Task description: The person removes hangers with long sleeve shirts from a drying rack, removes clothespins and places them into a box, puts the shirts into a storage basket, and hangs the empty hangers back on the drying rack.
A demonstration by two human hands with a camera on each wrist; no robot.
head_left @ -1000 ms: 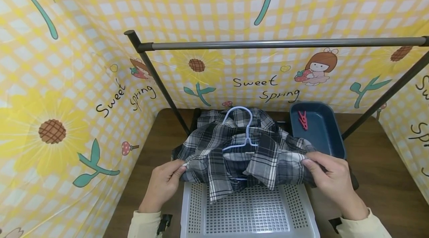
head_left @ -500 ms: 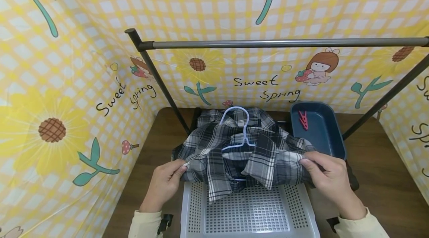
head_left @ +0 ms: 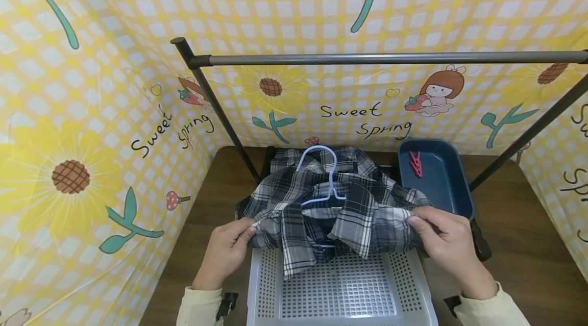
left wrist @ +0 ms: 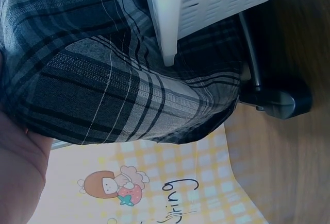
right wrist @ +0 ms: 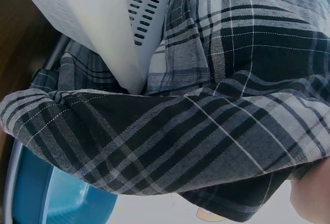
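Observation:
A black, grey and white plaid shirt [head_left: 294, 188] is spread over the far end of a white perforated basket [head_left: 337, 290]. Out of its collar opening rises the hook of a pale blue hanger [head_left: 332, 168]; most of the hanger's bar is hidden inside the cloth. My left hand [head_left: 226, 248] pinches the shirt at its left shoulder between thumb and fingers. At the right shoulder, my right hand [head_left: 447, 239] grips the fabric the same way. In both wrist views the plaid cloth [left wrist: 103, 90] hangs in a curved fold beside the basket corner.
A dark metal rack with a horizontal bar [head_left: 349, 59] stands over the far side of the brown table [head_left: 519, 244]. Behind the shirt at right sits a blue bin [head_left: 441, 183] holding a red clothespin [head_left: 415, 164]. Yellow checked cloth [head_left: 285, 15] walls the back and sides.
The hanger hook has shifted a little to the left, along with the shirt's collar. My right hand has moved slightly left; both hands keep their hold on the shirt.

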